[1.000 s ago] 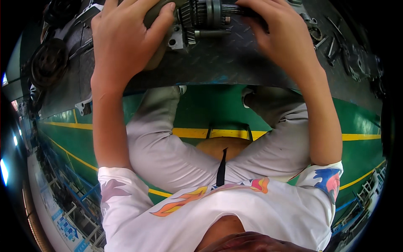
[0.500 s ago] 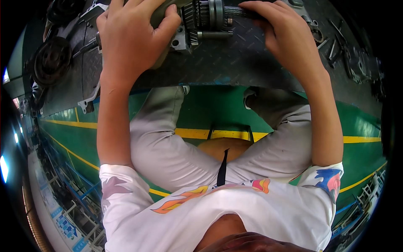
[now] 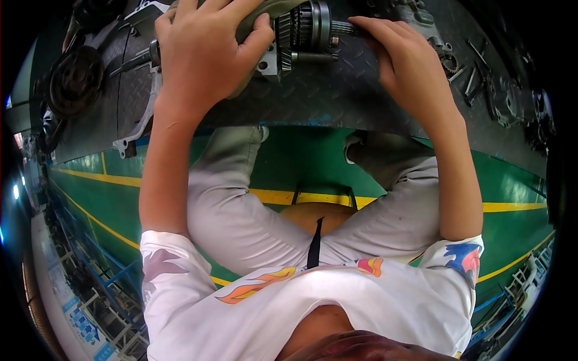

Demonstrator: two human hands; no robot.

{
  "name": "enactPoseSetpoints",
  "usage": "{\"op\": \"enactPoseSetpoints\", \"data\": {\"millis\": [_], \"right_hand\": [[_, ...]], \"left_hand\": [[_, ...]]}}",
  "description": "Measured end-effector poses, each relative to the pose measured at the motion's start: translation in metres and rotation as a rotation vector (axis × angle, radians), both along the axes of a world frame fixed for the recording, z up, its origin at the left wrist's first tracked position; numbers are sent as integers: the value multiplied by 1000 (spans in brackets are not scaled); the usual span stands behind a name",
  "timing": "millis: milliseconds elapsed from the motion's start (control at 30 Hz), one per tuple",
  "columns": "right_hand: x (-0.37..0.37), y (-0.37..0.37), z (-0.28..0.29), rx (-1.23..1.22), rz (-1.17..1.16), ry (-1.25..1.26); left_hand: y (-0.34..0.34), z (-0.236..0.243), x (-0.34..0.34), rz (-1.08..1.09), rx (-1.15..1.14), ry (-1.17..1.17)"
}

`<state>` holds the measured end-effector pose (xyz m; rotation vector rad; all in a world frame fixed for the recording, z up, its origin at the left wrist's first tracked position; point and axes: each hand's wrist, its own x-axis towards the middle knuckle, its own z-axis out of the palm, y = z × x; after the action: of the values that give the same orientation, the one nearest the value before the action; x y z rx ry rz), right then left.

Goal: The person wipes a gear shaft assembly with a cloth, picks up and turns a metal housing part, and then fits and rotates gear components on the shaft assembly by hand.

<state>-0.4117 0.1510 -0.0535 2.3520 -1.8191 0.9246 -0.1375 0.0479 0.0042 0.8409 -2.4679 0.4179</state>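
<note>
A steel gear assembly (image 3: 304,27), with stacked gears and rings, lies sideways at the top of the view, beside a lower rod (image 3: 313,57) and a silver block with holes (image 3: 271,65). My left hand (image 3: 201,57) is closed over an olive cloth-like piece (image 3: 259,9) at the assembly's left; exactly what lies under it is hidden. My right hand (image 3: 409,66) has its fingers closed on the splined shaft (image 3: 345,27) sticking out to the right.
The dark checker-plate bench (image 3: 307,102) carries dark round discs (image 3: 75,81), a silver casting (image 3: 138,123), small tools (image 3: 472,81) and metal housings (image 3: 512,105). Below are my legs, a stool (image 3: 313,210) and a green floor with yellow lines.
Both hands and the gear assembly appear slightly lower and further right in the picture, along with a small shift of the bench; my grips look much the same.
</note>
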Motion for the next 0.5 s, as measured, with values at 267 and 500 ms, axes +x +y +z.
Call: {"op": "enactPoseSetpoints", "data": {"millis": [267,500], "right_hand": [[-1,2,3,-15,12,21],[-1,3,4,0,12,26]], "left_hand": [[1,1,-1,-6,-1,-6],[1,0,-1,-9,-15,-14]]}}
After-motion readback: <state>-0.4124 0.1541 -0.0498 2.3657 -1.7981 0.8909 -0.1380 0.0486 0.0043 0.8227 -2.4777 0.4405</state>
